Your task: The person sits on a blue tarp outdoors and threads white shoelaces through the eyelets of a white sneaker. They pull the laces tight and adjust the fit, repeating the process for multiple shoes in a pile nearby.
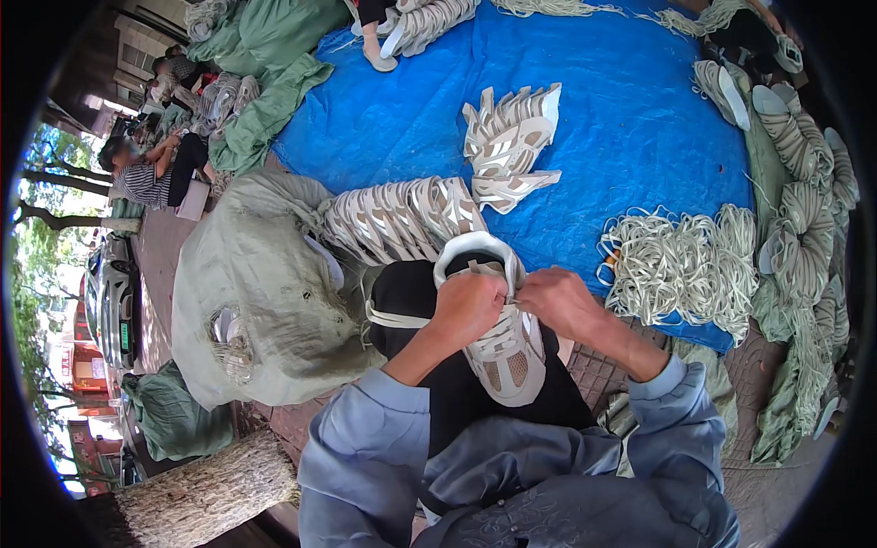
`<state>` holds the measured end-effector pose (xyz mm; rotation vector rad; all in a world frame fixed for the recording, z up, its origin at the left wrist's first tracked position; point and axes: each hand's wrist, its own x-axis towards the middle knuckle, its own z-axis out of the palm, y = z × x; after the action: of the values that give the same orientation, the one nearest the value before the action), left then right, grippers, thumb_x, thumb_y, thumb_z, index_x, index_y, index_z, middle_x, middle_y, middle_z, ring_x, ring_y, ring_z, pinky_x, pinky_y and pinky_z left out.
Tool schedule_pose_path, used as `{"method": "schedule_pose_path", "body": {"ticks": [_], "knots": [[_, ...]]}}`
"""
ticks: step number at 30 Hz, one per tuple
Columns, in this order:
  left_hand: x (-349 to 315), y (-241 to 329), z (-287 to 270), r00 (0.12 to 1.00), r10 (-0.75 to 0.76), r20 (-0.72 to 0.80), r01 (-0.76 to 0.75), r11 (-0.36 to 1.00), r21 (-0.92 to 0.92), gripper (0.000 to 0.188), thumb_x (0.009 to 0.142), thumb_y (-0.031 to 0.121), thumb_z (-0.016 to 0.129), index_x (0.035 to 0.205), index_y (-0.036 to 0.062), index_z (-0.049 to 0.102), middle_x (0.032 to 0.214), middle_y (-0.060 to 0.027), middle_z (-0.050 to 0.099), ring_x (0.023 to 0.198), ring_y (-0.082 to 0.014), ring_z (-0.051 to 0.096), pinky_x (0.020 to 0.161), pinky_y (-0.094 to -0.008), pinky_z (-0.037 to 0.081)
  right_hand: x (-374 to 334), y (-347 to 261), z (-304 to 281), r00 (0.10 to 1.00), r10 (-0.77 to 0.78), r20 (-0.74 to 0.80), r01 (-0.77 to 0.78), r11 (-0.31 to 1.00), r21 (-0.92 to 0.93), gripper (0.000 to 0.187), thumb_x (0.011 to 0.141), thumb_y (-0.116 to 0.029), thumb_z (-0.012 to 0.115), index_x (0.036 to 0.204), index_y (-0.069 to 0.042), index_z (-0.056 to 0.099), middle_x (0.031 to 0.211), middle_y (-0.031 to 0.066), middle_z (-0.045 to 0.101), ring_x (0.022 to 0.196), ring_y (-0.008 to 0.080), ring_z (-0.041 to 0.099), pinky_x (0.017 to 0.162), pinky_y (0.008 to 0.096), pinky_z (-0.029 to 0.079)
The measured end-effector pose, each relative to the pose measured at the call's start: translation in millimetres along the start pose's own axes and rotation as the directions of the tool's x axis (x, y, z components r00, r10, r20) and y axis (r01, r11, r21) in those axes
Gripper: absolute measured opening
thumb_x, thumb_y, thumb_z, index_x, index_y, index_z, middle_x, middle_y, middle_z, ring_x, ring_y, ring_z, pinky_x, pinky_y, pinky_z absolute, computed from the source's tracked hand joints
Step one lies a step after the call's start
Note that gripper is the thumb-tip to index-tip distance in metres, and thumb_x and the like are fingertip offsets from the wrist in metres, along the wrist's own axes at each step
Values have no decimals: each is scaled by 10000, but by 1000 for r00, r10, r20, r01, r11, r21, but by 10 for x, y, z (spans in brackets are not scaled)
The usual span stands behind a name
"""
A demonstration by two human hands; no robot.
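A beige and white shoe upper (505, 361) rests on my lap, its toe toward me and its padded collar away from me. Pale laces cross its front. My left hand (472, 309) is closed at the left eyelet edge, and a loose length of shoelace (395, 317) trails off to its left. On the opposite edge, my right hand (559, 301) pinches near the upper eyelets, with the lace between its fingers. The two hands nearly meet over the tongue. How much lace lies inside each grip is hidden by the fingers.
A blue tarp (639, 110) spreads ahead, bearing nested shoe uppers (402, 219), a fanned stack of uppers (512, 137) and a heap of pale laces (681, 269). A large whitish sack (265, 292) stands at my left. More bundled uppers (797, 219) line the right. People sit farther off.
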<state>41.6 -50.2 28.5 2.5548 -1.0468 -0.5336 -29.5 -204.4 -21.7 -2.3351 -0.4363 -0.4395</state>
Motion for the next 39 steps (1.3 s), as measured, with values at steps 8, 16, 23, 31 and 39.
{"method": "schedule_pose_path", "body": {"ticks": [8, 16, 23, 31, 39], "knots": [[177, -136, -25, 966, 109, 233, -122, 992, 43, 115, 650, 91, 551, 597, 27, 630, 643, -187, 595, 635, -344, 603, 579, -441, 466, 69, -27, -22, 998, 45, 37, -48, 997, 59, 118, 641, -83, 654, 703, -55, 557, 710, 73, 558, 743, 264, 566, 674, 362, 429], [-818, -35, -1226, 945, -60, 323, 308, 502, -808, 128, 831, 115, 547, 836, 4, 612, 585, -21, 535, 490, -64, 444, 441, -215, 302, 207, -75, -182, 999, 6, 44, -16, 977, 214, 193, 620, -70, 685, 785, -64, 585, 743, 63, 573, 764, 247, 569, 722, 367, 417], [-965, 121, -937, 993, 17, 113, 112, 24, -993, 121, 859, 106, 559, 885, -8, 593, 678, -40, 527, 583, -76, 466, 518, -197, 341, 364, -805, -103, 982, -183, -43, 188, 943, 275, 107, 663, -125, 682, 737, -70, 628, 666, 56, 533, 576, 197, 544, 512, 307, 440], [-1094, -779, -902, 931, -200, -304, -364, -540, -759, 135, 886, 52, 490, 1002, 4, 541, 1202, -165, 504, 947, -207, 577, 685, -271, 516, 432, 374, -767, 745, 661, -92, -284, 439, 853, 181, 811, -152, 588, 796, 28, 602, 514, 9, 480, 407, 62, 366, 379, 208, 255], [-1459, -2611, -1097, 587, -728, -355, -758, -340, -556, 146, 883, 4, 472, 975, -110, 484, 970, -192, 566, 933, -274, 577, 830, -357, 518, 116, 1621, -1530, 606, 774, -181, -304, 436, 847, 202, 863, -194, 566, 892, 6, 574, 618, -7, 498, 472, 67, 414, 412, 204, 279]]}}
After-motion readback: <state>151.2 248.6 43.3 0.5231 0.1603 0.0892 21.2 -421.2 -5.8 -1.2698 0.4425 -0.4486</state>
